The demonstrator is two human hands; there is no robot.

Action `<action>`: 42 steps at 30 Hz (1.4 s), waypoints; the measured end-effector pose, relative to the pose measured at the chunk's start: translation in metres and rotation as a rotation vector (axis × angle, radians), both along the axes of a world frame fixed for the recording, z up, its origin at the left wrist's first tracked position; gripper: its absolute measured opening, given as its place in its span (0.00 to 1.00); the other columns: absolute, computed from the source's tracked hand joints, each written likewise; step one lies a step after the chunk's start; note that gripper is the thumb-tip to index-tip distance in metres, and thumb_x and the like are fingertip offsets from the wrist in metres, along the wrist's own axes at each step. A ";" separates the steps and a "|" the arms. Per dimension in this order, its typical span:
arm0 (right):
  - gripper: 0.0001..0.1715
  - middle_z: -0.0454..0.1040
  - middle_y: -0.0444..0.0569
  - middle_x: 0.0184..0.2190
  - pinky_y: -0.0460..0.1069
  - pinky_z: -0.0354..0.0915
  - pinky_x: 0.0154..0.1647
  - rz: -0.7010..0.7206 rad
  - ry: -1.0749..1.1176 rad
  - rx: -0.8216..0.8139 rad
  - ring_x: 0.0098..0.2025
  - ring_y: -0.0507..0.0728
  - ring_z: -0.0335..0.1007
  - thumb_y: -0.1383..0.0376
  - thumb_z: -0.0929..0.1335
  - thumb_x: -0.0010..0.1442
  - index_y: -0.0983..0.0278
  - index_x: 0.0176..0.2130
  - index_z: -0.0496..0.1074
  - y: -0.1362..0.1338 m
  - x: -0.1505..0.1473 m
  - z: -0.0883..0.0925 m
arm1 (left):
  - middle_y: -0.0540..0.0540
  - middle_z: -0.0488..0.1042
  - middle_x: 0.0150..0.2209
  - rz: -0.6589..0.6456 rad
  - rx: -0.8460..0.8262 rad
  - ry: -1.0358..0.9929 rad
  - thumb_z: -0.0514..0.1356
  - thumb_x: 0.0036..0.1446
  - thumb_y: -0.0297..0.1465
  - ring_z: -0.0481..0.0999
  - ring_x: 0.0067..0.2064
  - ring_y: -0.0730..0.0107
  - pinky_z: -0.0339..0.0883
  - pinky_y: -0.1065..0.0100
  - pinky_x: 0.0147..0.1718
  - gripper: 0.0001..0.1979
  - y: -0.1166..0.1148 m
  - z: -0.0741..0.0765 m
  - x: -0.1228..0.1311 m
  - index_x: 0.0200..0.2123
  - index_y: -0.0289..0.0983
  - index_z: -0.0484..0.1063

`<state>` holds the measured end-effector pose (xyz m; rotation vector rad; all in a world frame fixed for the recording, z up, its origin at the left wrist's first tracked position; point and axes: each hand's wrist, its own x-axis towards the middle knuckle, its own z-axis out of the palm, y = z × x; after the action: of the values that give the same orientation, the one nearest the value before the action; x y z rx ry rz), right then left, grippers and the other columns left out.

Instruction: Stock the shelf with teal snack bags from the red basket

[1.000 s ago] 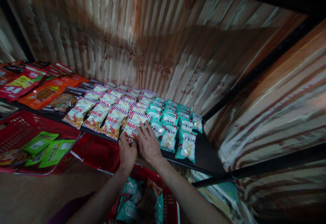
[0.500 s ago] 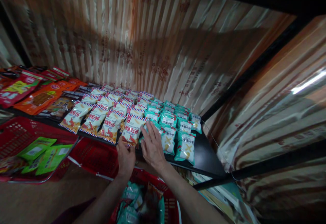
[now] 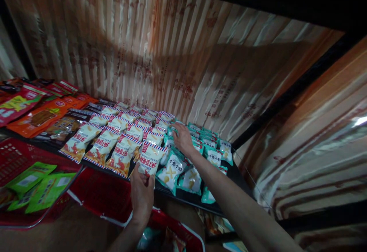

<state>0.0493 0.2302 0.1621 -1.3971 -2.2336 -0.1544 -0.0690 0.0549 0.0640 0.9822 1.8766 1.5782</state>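
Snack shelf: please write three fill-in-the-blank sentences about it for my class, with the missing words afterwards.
1. The person's ______ hand grips the rightmost front striped-edge packet.
2. In view, the teal-and-white packets lie to the ______ of the other striped-edge packets.
3. The baskets below the shelf are coloured ______.

Missing words: left; right; red.

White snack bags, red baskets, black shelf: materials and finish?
White snack bags: probably thin plastic film, semi-gloss; they look puffed and wrinkled, with flat sealed ends.
Red baskets: likely molded plastic, with a slight sheen; the walls are perforated.
Black shelf: smooth and dark; painted metal or laminate, can't tell which.
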 end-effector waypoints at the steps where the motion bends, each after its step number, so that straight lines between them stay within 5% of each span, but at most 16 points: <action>1: 0.23 0.69 0.53 0.56 0.55 0.54 0.62 -0.024 -0.044 -0.041 0.60 0.57 0.61 0.71 0.61 0.59 0.65 0.54 0.69 0.009 -0.003 0.003 | 0.44 0.67 0.36 -0.007 -0.016 -0.012 0.56 0.54 0.35 0.71 0.33 0.65 0.69 0.59 0.39 0.29 0.001 -0.002 -0.001 0.58 0.30 0.58; 8: 0.21 0.74 0.51 0.51 0.49 0.59 0.56 -0.173 -0.163 -0.172 0.52 0.57 0.70 0.66 0.59 0.62 0.64 0.53 0.70 0.062 -0.020 0.012 | 0.39 0.71 0.46 -0.044 -0.185 -0.017 0.55 0.55 0.40 0.76 0.38 0.62 0.70 0.64 0.35 0.32 0.005 -0.020 -0.001 0.61 0.36 0.54; 17: 0.19 0.76 0.49 0.49 0.49 0.58 0.55 -0.223 -0.254 -0.284 0.52 0.58 0.70 0.64 0.60 0.62 0.60 0.46 0.76 0.099 -0.027 0.001 | 0.39 0.70 0.51 0.023 -0.227 0.007 0.51 0.59 0.39 0.76 0.43 0.64 0.69 0.67 0.37 0.29 0.007 0.000 0.008 0.62 0.36 0.51; 27: 0.19 0.78 0.48 0.44 0.45 0.63 0.39 -0.232 -0.205 -0.318 0.46 0.56 0.74 0.63 0.59 0.63 0.61 0.42 0.77 0.109 -0.037 0.003 | 0.36 0.68 0.54 0.070 -0.214 0.065 0.51 0.59 0.37 0.77 0.43 0.60 0.70 0.64 0.36 0.29 0.014 -0.012 0.014 0.62 0.37 0.51; 42: 0.17 0.75 0.60 0.46 0.51 0.65 0.44 -0.260 -0.246 -0.224 0.48 0.61 0.72 0.67 0.60 0.61 0.66 0.42 0.76 0.109 -0.039 0.001 | 0.39 0.73 0.46 0.047 -0.238 0.006 0.52 0.58 0.34 0.77 0.36 0.64 0.69 0.66 0.35 0.29 0.015 -0.004 0.014 0.62 0.36 0.51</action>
<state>0.0101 0.3391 0.1632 -1.8801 -2.3111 -0.1768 -0.0547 0.0704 0.0603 0.8437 2.0486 1.3391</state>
